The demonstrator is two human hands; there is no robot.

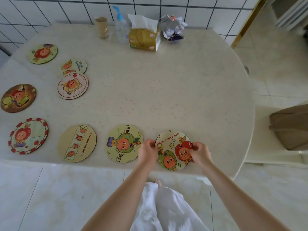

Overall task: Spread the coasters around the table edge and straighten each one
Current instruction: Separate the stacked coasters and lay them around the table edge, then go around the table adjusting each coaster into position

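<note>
Several round cartoon coasters lie on the pale table (pixel 166 89). The "Have a nice day" coaster (pixel 173 150) sits near the front edge, tilted. My left hand (pixel 147 151) pinches its left rim and my right hand (pixel 200 153) grips its right rim. To its left along the front edge lie a green-helmet coaster (pixel 124 143), a tan strip coaster (pixel 77 143) and a red-bordered coaster (pixel 28 135). Up the left side lie a brown coaster (pixel 18 98) and a yellow-green coaster (pixel 44 53). A white pink-rimmed coaster (pixel 73 85) overlaps a pale coaster (pixel 74 65) further in.
At the back by the tiled wall stand a cardboard tube (pixel 101 27), a clear bottle with a blue cap (pixel 120 25), a yellow tissue pack (pixel 144 37) and a crumpled wrapper bundle (pixel 173 28). A brown stool (pixel 290 127) stands on the floor at the right.
</note>
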